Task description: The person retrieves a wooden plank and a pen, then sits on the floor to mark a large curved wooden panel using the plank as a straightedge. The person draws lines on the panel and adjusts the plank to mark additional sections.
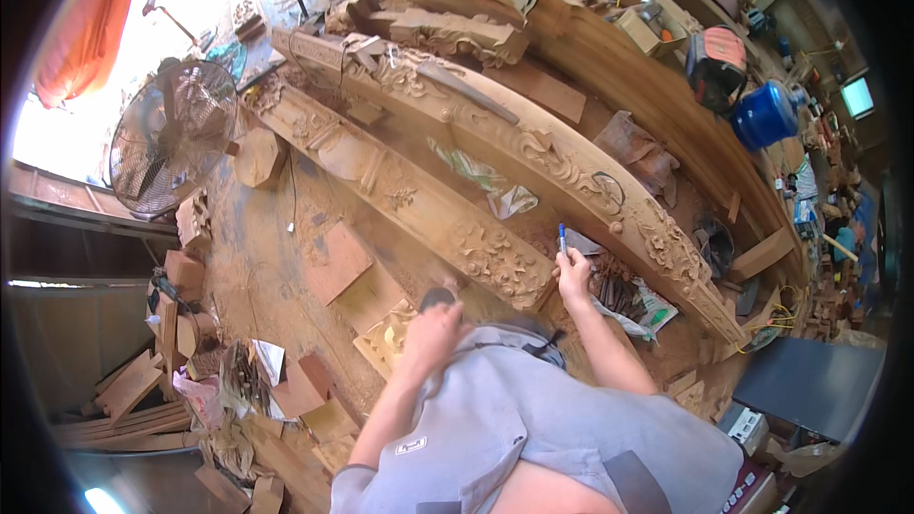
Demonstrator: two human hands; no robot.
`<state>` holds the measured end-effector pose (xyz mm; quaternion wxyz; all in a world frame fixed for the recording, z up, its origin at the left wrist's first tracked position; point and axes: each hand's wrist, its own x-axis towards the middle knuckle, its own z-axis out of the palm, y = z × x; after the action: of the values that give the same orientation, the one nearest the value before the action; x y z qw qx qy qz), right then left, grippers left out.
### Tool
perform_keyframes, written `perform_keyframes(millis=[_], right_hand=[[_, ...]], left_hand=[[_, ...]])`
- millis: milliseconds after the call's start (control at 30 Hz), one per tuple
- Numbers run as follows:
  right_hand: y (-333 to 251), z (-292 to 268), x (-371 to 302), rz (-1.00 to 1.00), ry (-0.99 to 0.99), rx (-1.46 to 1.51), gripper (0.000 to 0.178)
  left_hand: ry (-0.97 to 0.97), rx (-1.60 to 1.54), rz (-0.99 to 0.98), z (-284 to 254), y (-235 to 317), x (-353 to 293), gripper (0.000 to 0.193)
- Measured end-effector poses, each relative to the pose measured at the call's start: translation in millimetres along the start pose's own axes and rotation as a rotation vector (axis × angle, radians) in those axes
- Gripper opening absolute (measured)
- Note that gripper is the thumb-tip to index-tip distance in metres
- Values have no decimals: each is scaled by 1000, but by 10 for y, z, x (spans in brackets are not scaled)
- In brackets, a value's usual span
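My right hand is closed around a slim blue and white marker, its blue end pointing up and away from me. The near end of a carved wooden beam lies just left of that hand. My left hand is curled into a fist in front of my body; whatever it may hold is hidden. Right behind the fist shows a dark rounded shape, too unclear to name. Beside the left hand lies a small carved block. Farther right runs a longer, curved carved beam.
A standing fan is at the left, near a wooden stump. Reddish boards lie on the dusty floor. A blue water jug and a backpack are at the far right. Plastic bags lie beyond my right hand.
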<state>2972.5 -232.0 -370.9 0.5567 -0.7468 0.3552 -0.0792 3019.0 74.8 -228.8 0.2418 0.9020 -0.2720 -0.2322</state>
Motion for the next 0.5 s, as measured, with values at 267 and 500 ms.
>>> perform_keyframes(millis=[267,500], right_hand=[[-332,404,742,227,147,-255,31],[-1124,1554,1612,252,-21,-84,18]], left_hand=[[238,34,-239,-1479,-866,436,43],[236,-57,-334,-1714,-1331,866,46]])
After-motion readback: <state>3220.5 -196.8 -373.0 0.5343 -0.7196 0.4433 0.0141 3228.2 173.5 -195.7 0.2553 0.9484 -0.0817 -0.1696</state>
